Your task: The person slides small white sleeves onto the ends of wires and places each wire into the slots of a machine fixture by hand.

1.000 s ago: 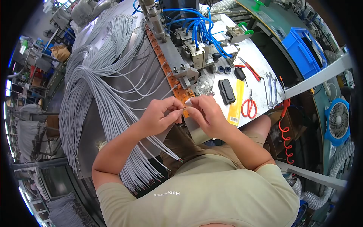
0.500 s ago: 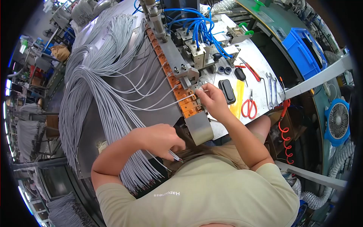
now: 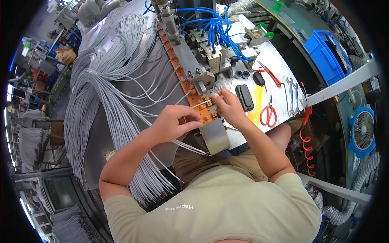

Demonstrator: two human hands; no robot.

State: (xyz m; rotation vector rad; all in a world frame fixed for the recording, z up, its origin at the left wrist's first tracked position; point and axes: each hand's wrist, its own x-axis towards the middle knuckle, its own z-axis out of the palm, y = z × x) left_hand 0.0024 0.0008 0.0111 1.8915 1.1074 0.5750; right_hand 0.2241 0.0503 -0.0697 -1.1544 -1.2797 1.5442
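Note:
My left hand (image 3: 172,123) is over the near end of the orange fixture strip (image 3: 206,114). Its fingers are curved, thumb and fingertips slightly apart, and no held thing shows between them. My right hand (image 3: 230,106) is closed in a pinch at the strip's right edge; what is between the fingertips is too small to make out. A grey cable (image 3: 199,104) lies across an orange block beside those fingertips. Several loose grey cables (image 3: 190,147) pass below my left hand, their ends by the metal end plate (image 3: 216,135). The large grey cable bundle (image 3: 117,107) spreads out on the left.
Above the strip stands a metal press (image 3: 184,60) with blue air hoses (image 3: 216,28). On the white table at right lie red-handled scissors (image 3: 268,116), a black case (image 3: 244,97), wrenches (image 3: 291,97) and a red-handled tool (image 3: 270,75). A blue crate (image 3: 324,54) and fan (image 3: 362,130) are farther right.
My left hand has moved up and right from my lap to the orange strip. The cable ends it held now lie by the end plate. My right hand has barely moved.

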